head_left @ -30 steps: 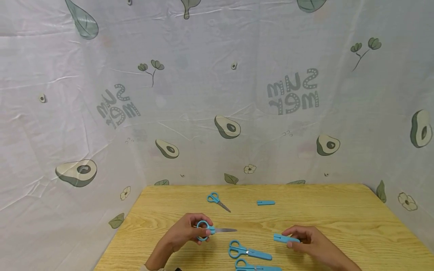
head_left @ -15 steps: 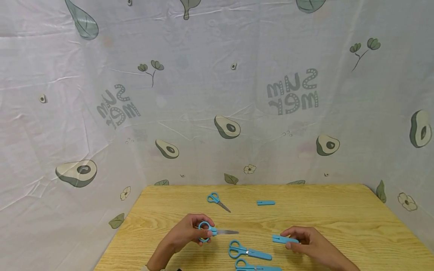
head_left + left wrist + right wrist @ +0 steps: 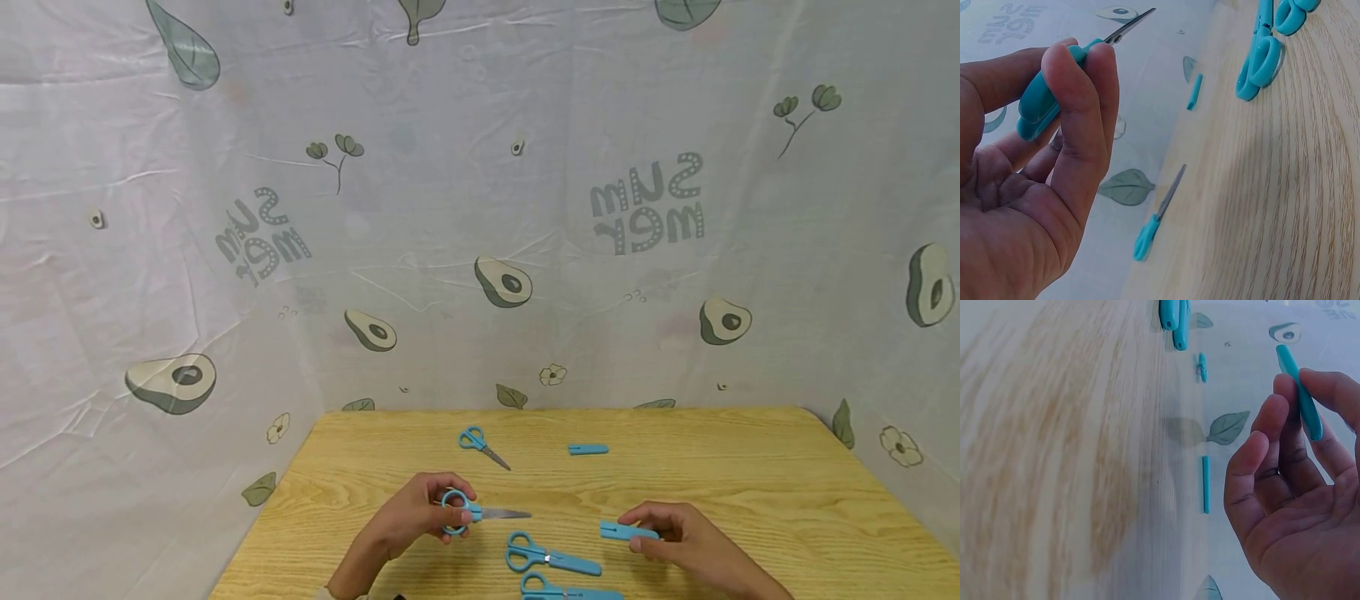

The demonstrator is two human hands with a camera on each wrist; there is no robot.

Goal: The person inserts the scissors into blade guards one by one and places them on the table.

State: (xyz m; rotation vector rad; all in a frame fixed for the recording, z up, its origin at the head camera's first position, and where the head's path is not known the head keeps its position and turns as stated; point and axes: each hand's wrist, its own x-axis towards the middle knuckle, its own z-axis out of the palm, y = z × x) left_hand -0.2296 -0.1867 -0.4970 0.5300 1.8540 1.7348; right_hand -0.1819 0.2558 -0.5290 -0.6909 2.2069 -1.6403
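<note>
My left hand (image 3: 420,515) pinches a pair of blue-handled scissors (image 3: 1041,100) by the handle, above the table. Their bare, closed blades (image 3: 506,514) point right, toward the other hand. Between thumb and fingers, my right hand (image 3: 686,537) holds a blue scissors cover (image 3: 626,531), its slotted end facing left. A gap separates the blade tip from the cover. In the right wrist view the cover (image 3: 1300,394) stands slanted in the fingertips. Below and between the hands lie two sheathed scissors, the nearer pair (image 3: 570,594) cut off by the frame edge, the other pair (image 3: 555,556) fully visible.
Farther back on the wooden table (image 3: 720,467) lies another pair of scissors (image 3: 483,447) with bare blades. To its right is a loose blue cover (image 3: 588,449). A patterned pale sheet (image 3: 450,208) hangs behind and beside the table.
The left hand with the scissors has shifted slightly right. The right hand with the cover has edged left, so the gap between them is a little smaller.
</note>
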